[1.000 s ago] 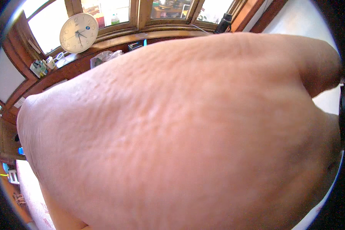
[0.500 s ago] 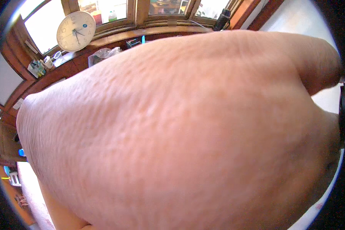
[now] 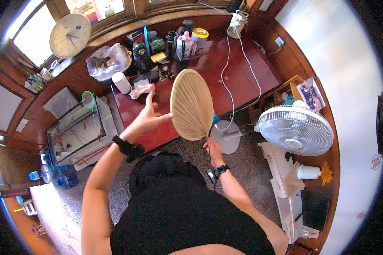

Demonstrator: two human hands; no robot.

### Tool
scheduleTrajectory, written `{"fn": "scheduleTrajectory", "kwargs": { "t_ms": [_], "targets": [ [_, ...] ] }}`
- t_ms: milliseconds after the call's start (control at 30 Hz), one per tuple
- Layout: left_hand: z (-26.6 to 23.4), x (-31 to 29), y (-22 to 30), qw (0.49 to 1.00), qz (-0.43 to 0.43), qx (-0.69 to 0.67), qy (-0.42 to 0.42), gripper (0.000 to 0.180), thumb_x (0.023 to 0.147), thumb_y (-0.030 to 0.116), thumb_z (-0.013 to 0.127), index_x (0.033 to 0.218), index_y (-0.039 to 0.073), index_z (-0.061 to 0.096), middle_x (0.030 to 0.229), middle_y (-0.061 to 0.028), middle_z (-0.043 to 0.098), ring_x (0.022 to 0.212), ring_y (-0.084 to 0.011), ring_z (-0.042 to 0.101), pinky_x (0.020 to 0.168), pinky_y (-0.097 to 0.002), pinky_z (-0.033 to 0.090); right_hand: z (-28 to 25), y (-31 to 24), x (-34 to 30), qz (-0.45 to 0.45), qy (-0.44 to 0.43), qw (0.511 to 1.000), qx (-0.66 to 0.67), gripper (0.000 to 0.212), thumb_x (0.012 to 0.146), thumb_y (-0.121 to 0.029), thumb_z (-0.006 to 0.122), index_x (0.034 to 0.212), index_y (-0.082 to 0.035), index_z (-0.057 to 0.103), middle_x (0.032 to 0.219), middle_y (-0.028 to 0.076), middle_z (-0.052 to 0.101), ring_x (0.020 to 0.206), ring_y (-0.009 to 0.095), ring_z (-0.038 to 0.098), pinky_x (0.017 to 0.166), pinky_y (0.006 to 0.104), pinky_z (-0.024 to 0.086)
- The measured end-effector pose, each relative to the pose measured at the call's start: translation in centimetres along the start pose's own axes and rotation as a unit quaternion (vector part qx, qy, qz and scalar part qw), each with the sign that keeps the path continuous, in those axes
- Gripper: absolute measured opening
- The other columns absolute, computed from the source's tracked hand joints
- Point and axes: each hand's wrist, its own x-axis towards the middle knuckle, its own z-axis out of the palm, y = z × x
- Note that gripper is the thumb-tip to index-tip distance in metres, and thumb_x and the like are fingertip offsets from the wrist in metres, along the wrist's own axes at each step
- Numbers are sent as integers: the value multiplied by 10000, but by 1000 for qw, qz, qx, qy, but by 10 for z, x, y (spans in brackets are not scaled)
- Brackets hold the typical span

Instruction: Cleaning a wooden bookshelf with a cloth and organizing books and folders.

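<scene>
A palm-leaf hand fan [image 3: 192, 106], pale tan with pleats spreading from its handle, is held upright in front of me. My right hand [image 3: 213, 152] is closed round the fan's short handle at its lower end. On the other side, my left hand [image 3: 147, 117] is open, fingers stretched out and thumb toward the fan's left edge. Whether that thumb touches the edge I cannot tell. Just beyond my left fingers, a pink and white crumpled packet [image 3: 141, 90] lies on the dark red table [image 3: 157, 136].
A white paper roll [image 3: 121, 82], clear plastic bag [image 3: 108, 61], pink and white bottle [image 3: 184, 44] and yellow-lidded tub [image 3: 200, 36] stand at the back. White cables [image 3: 230, 63] cross the table. A fish tank [image 3: 78, 131] is left; an electric fan [image 3: 295, 129] stands right.
A hand that filled most of the view has moved away from the camera. Both my hands, the hand fan and the table now show.
</scene>
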Motion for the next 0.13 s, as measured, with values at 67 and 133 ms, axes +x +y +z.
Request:
{"fn": "scheduleTrajectory", "kwargs": {
  "t_ms": [67, 133],
  "targets": [
    [14, 0, 17, 896, -272, -342, -81, 1095, 834, 364, 795, 1535, -22, 47, 1452, -297, 425, 1285, -358, 513, 1047, -424, 463, 0, -8, 6, 21, -43, 998, -31, 550, 998, -533, 505, 765, -50, 626, 570, -60, 402, 523, 51, 339, 504, 242, 243],
    [24, 1, 18, 839, -286, -455, -85, 1099, 821, 354, 810, 1543, -4, 63, 1460, -298, 418, 1255, -341, 547, 979, -457, 514, 0, -12, 7, 7, -52, 998, -37, 565, 996, -552, 494, 780, -51, 642, 574, -56, 423, 539, 51, 359, 518, 248, 250]
  ]
}}
